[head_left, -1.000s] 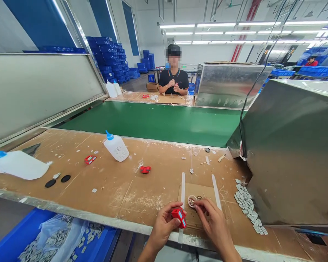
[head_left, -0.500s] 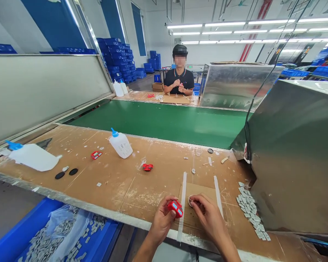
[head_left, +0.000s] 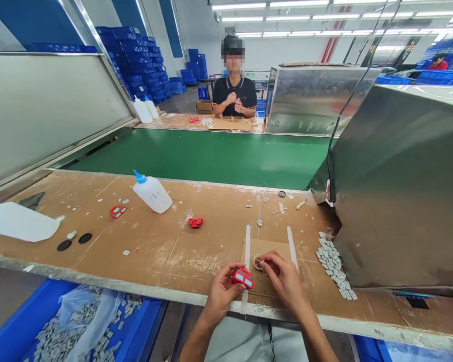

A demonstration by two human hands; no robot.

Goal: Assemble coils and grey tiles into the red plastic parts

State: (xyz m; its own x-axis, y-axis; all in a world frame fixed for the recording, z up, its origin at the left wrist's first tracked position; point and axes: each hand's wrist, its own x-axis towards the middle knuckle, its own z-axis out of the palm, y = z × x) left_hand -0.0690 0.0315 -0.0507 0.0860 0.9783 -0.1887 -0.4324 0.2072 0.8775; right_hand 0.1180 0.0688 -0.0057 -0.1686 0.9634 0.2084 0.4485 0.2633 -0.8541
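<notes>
My left hand (head_left: pixel 223 292) grips a small red toy car (head_left: pixel 243 278) with pale blue window panels facing up, just above the table's front edge. My right hand (head_left: pixel 283 275) is closed in a pinch at a small white round dish (head_left: pixel 257 262) on a taped cardboard sheet (head_left: pixel 270 247). Whatever sits between those fingertips is too small or hidden to name. Farther up the table lies another red toy car (head_left: pixel 195 222). A third red car (head_left: pixel 118 211) rests to its left, near a white squeeze bottle (head_left: pixel 153 193) with a blue nozzle.
Several grey square pieces (head_left: pixel 330 261) are heaped at right beside a metal box (head_left: pixel 396 196). A second bottle (head_left: pixel 20 222) and black discs (head_left: pixel 85 238) lie at left. A blue bin (head_left: pixel 30 306) of grey pieces stands below. Beyond the green belt (head_left: pixel 211 156), a person (head_left: pixel 234 93) sits.
The camera view has shifted, so the table appears higher and farther left. My left hand still holds the red car, now tilted slightly differently; my right hand stays at the dish.
</notes>
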